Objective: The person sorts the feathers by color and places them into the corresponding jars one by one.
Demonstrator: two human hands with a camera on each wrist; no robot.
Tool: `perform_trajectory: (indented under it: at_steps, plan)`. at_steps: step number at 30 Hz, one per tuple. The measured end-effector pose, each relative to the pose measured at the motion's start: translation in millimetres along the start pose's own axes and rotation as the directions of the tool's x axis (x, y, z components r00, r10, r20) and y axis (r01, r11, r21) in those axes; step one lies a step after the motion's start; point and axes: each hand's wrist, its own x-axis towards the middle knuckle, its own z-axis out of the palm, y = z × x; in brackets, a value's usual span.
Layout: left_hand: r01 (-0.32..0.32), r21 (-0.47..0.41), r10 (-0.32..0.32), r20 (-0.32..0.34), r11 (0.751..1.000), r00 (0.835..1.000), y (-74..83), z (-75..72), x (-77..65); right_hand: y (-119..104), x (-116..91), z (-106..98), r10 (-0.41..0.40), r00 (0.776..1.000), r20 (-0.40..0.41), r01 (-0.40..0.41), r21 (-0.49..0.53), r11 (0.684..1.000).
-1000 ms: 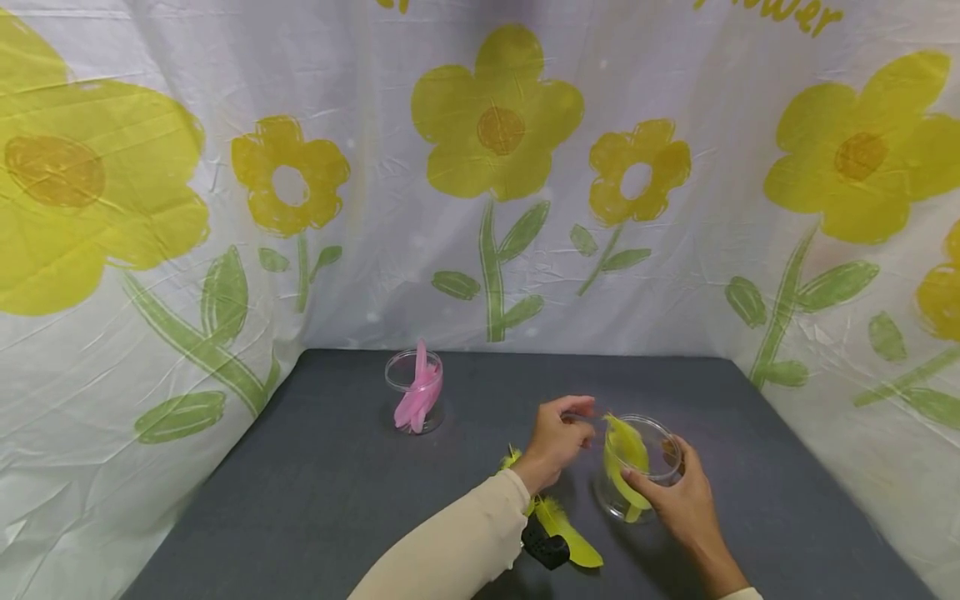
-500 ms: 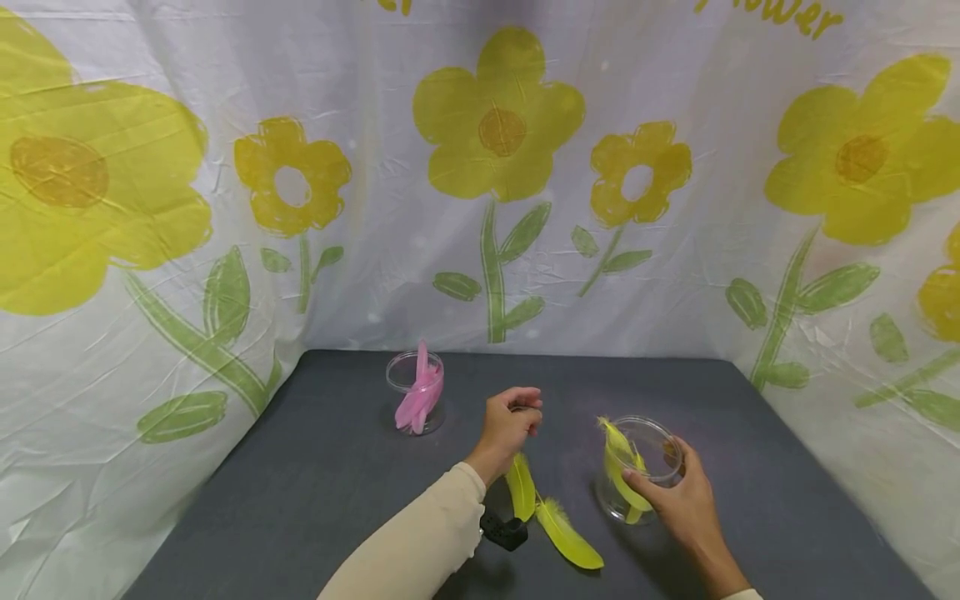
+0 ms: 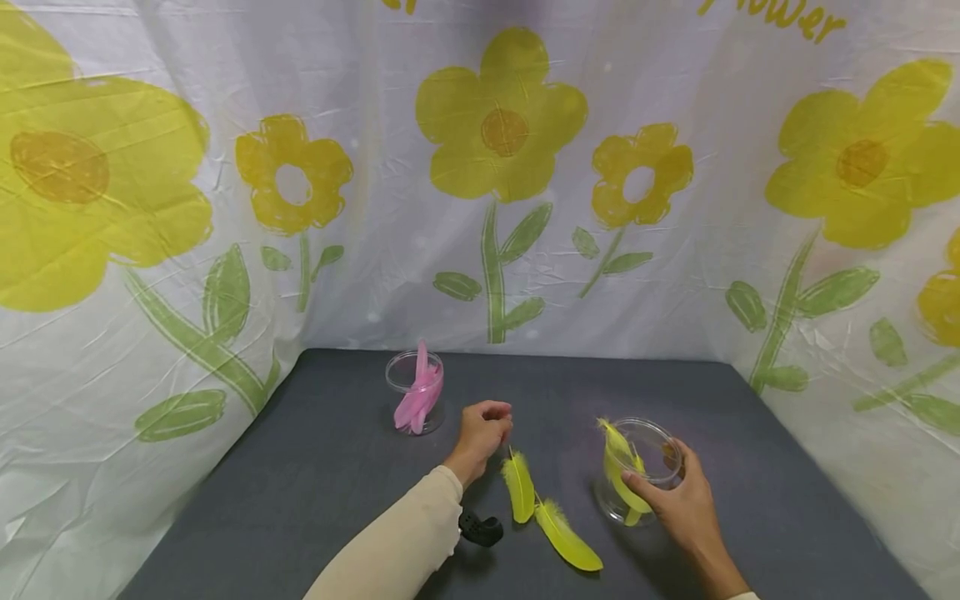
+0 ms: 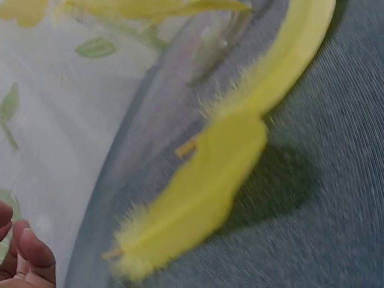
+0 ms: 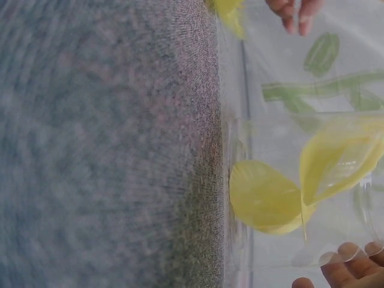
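My right hand (image 3: 682,500) grips a clear plastic cup (image 3: 652,425) on the dark table, thumb at the near side and fingers round the far side. Inside the cup are yellow feathers (image 5: 267,195), one tip (image 3: 605,425) poking over the rim. My left hand (image 3: 480,437) hovers left of the cup with its fingers loosely bent and nothing held. Just by its fingertips is the quill end of a loose yellow feather (image 3: 519,492); a gap shows between them in the left wrist view. A second loose yellow feather (image 3: 566,537) lies nearer, at an angle.
Another clear cup (image 3: 405,358) holding pink feathers (image 3: 420,400) stands at the back left. A black wrist device (image 3: 480,529) hangs under the left sleeve. White cloth with painted yellow flowers (image 3: 504,117) surrounds the dark table (image 3: 337,500) at back and sides.
My left hand has moved left from the cup toward the loose feathers, uncovering them. A yellow feather in the cup has tipped slightly left. My right hand stays on the cup.
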Motion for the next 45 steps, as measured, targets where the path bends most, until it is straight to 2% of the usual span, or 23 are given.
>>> perform_trajectory:
  at_steps: [7, 11, 24, 35, 45]
  plan:
    - [0.124, 0.124, -0.125, 0.001, 0.985, 0.992, -12.4, -6.5, 0.3, -1, -1, 0, 0.013, 1.000, 0.003, -0.013, -0.008, 1.000]
    - [0.160, 0.172, -0.162, 0.002, 0.972, 0.987, -15.3, -7.8, -0.5, -2, -1, 1, 0.010, 1.000, 0.002, -0.010, -0.007, 1.000]
    - [0.198, 0.187, -0.210, 0.046, 0.962, 0.977, -28.2, -8.5, 2.7, -3, -2, 0, 0.003, 1.000, 0.005, -0.003, 0.001, 1.000]
    - [0.206, 0.204, -0.221, 0.053, 0.957, 0.974, -25.6, -4.5, 2.3, -3, -2, 1, 0.022, 1.000, 0.006, -0.022, -0.015, 1.000]
    - [0.192, 0.143, -0.201, 0.053, 0.971, 0.978, -28.0, -4.9, 3.8, -4, -1, 0, 0.024, 1.000, 0.006, -0.024, -0.012, 1.000]
